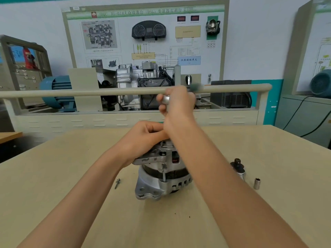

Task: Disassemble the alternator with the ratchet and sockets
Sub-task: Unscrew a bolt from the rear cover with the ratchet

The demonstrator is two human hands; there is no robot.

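Head view: the left hand (143,136) grips the alternator (161,174) top on the table (268,212); just above, the right hand (176,102) clutches a blurred tool (194,86). One bolt (117,183) lies out, another is half raised, so most work seems left.

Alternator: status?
Left hand steadies alternator top. Right hand grips blurred tool above it. Loose socket, bolt on table; nothing blocking.

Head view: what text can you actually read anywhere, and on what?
"BS-018" and "(DSG)" among Chinese characters: header of the wall training board.
"仪表控制单元": blue box on that board.
Other board captions: too small.
Alternator, loose socket: no readable marks.
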